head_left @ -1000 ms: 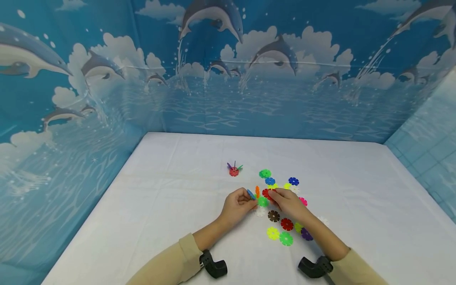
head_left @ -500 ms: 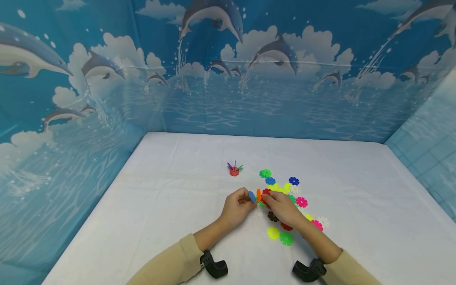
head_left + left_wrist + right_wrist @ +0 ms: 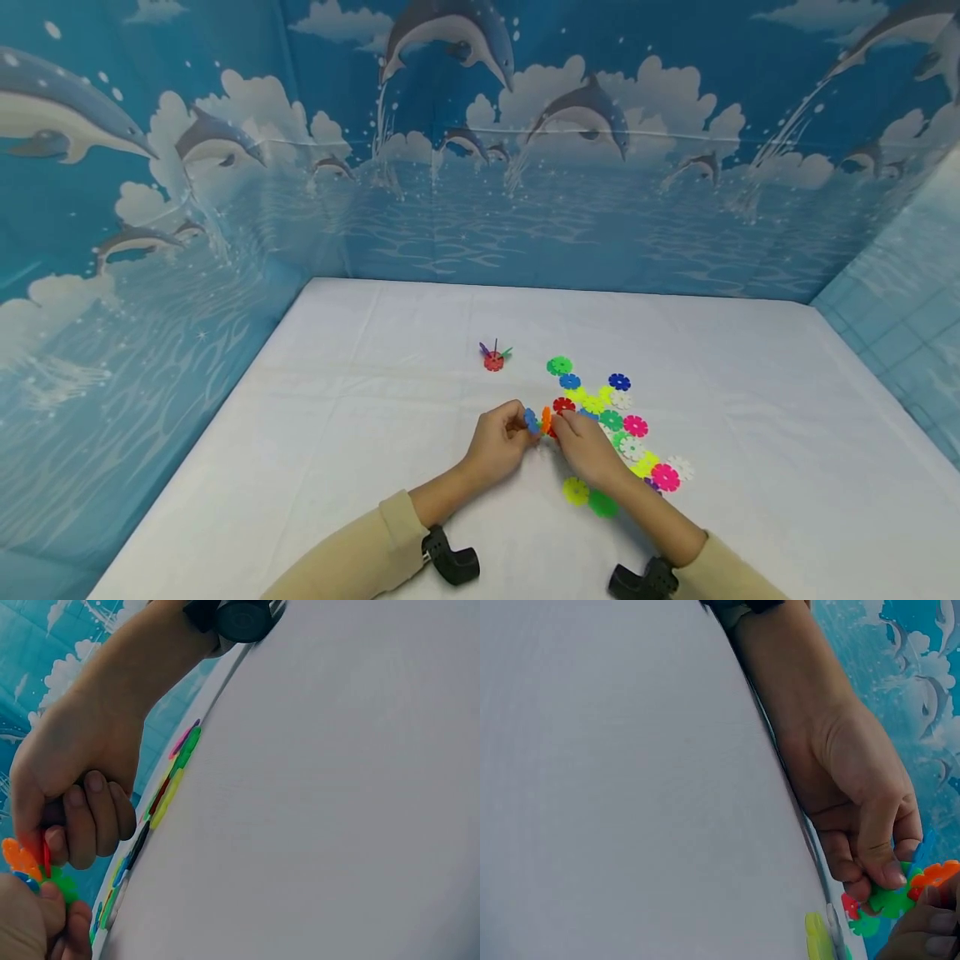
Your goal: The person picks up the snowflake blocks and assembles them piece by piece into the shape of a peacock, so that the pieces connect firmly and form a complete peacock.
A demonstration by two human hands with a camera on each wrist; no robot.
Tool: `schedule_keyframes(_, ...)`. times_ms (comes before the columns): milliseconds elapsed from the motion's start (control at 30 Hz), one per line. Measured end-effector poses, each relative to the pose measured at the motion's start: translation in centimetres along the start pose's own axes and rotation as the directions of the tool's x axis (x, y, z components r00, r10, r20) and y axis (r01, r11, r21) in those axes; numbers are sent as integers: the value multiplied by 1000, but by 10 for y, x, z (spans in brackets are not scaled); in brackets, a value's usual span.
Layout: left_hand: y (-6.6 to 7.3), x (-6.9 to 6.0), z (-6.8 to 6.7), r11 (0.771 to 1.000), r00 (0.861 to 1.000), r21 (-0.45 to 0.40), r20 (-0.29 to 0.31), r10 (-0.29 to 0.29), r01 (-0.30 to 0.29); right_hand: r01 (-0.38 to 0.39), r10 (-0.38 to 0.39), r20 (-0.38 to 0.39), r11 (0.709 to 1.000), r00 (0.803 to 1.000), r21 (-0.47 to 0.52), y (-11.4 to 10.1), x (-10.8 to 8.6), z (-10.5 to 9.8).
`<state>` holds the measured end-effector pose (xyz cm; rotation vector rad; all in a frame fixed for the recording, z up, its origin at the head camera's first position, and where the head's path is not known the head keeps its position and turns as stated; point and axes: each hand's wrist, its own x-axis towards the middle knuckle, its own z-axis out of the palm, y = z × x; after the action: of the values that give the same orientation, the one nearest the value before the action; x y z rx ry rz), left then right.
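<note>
Dolphin cloth [image 3: 480, 217] behind, left hand [image 3: 495, 444] pinches green disc [image 3: 889, 902], right hand [image 3: 591, 454] red disc [image 3: 46, 859].

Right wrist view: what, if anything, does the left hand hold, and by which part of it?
The left hand pinches a green disc near its rim, on the side closest to the palm.

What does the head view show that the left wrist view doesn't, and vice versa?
Head only: the separate red-based assembly of notched discs beyond the hands, and the black left wrist camera.

Left wrist only: a dark notched disc, seen edge-on in the row on the table.

Both: the left hand pinching a green notched disc, the right hand pinching a red notched disc, the orange notched disc between them, the white tablecloth and the printed backdrop.
</note>
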<state>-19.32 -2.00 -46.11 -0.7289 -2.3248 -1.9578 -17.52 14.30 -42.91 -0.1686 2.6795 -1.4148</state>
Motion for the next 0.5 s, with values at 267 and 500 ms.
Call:
schedule_keyframes(267, -13, 5, -3, 998, 996, 46, -77, -46, 50, -60, 51, 80, 991, 996, 119, 6, -1, -12)
schedule_keyframes(500, -16, 28, -39, 978, 953, 29, -229, -196, 208, -54, 51, 52, 997, 997, 51, 20, -6, -46)
